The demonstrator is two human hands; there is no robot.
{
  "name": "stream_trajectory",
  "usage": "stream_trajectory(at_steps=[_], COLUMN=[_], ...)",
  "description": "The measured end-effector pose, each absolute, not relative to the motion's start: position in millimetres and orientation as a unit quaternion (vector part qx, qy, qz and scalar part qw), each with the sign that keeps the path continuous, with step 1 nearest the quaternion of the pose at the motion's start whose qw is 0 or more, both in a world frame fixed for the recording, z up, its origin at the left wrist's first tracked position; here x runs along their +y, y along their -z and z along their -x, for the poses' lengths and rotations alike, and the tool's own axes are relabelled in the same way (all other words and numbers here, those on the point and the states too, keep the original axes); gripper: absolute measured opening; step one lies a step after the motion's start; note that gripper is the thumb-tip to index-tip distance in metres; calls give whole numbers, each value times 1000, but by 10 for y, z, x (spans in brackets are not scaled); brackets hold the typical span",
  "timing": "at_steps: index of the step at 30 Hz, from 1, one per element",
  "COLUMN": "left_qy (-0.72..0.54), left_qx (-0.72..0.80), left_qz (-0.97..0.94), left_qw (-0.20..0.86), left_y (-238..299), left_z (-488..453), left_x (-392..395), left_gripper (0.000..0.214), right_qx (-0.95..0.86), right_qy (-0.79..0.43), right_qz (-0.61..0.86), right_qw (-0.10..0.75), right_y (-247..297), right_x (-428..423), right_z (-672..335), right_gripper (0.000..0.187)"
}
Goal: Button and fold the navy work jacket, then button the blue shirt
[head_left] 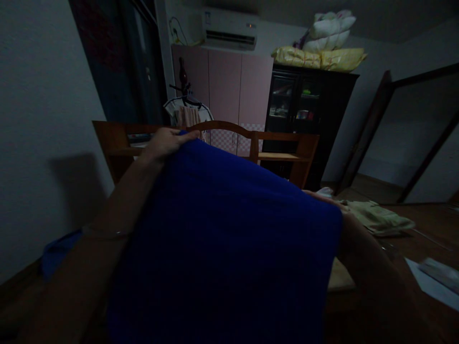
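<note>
A dark blue cloth (229, 229) hangs stretched in front of me, its upper edge sloping down to the right. At its upper left corner my left hand (170, 143) is closed on the fabric, thumb along the edge. My right hand (335, 205) grips the upper right corner, lower than the left; most of its fingers are hidden behind the cloth. The cloth's lower part runs out of view at the bottom. Whether it is a garment or a plain piece of fabric cannot be made out in the dim light.
Behind the cloth stands a wooden headboard with shelves (304, 148). A pink wardrobe (224, 86), a black cabinet (311, 105) and a clothes rack (183, 88) are farther back. Folded light clothing (380, 217) and paper (430, 284) lie right. Blue fabric (59, 253) lies at left.
</note>
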State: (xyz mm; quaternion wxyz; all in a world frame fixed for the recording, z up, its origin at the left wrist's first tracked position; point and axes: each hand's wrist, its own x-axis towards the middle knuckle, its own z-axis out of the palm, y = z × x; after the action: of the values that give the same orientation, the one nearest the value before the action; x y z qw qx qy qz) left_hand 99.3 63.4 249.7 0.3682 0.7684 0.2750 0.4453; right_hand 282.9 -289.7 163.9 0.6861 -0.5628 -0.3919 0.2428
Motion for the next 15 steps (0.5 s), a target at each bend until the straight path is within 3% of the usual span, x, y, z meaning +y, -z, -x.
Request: stream_trajectory(at_steps=[4,9,15], left_qy=[-252,-225,-208], left_qx=[355,355,237], left_qz=[-869,-892,-940], left_qw=[235,165,128], left_y=[-1681,-560,-208], left_z=[-1398,-1577,-1627], left_x=[760,499,-33], left_gripper=[51,37,38], right_qx=[-414,-471,-554], right_qy=[-286,-142,16], right_qz=[569,717,741], right_qw=[651,494,379], right_y=[-885,29,71], right_x=[-2759,-2954,-3114], right_z=[-2930,-3241,-3048], right_gripper=[36,34,45])
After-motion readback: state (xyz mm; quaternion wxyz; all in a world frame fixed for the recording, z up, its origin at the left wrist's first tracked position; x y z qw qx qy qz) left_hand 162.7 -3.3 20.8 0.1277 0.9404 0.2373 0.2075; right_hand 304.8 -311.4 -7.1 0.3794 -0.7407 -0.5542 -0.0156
